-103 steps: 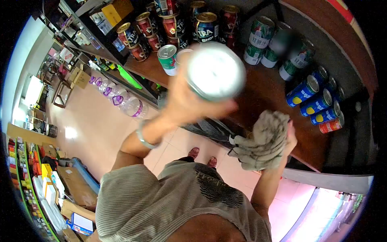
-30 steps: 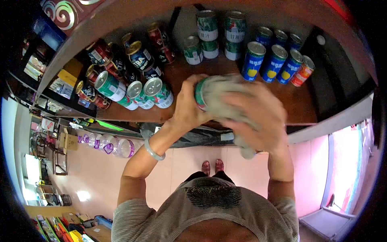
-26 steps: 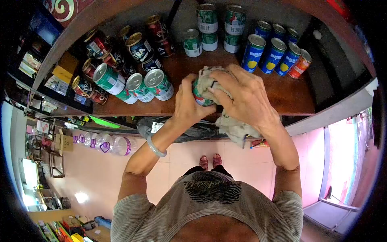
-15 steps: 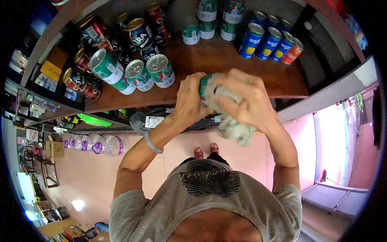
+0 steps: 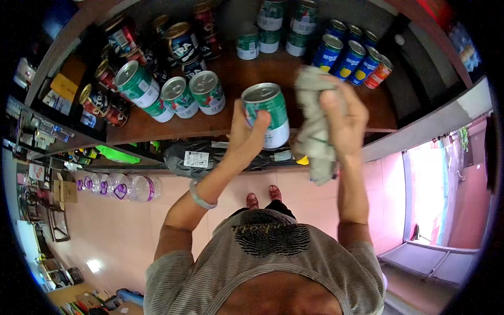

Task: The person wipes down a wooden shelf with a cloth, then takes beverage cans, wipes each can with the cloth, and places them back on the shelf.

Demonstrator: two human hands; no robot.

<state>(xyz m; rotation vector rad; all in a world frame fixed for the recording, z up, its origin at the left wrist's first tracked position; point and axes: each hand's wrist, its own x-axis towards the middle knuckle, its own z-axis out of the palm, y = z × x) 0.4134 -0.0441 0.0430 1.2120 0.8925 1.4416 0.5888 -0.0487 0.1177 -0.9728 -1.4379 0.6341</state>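
Observation:
My left hand [image 5: 249, 135] is wrapped round a green and white drink can [image 5: 273, 116], its silver top tilted up and away from me, in front of the shelf. To the right, clear of the can, my right hand [image 5: 346, 115] grips a crumpled greyish cloth [image 5: 315, 126] that hangs down below the fingers. The cloth is slightly smeared by motion. Left of my left hand, more green and white cans [image 5: 207, 93] stand near the front edge of the wooden shelf [image 5: 247, 73].
Dark cans [image 5: 181, 44] are stacked at the left, blue cans [image 5: 350, 58] and an orange-red can [image 5: 378, 72] at the right. Stacked green cans [image 5: 270, 26] stand at the back. Below lie a black plastic bag [image 5: 181, 160] and, on the floor, large clear bottles [image 5: 140, 188].
The cloth was against the can; my right hand has pulled it away to the right. More of the can now shows in my left hand, its top turned into view.

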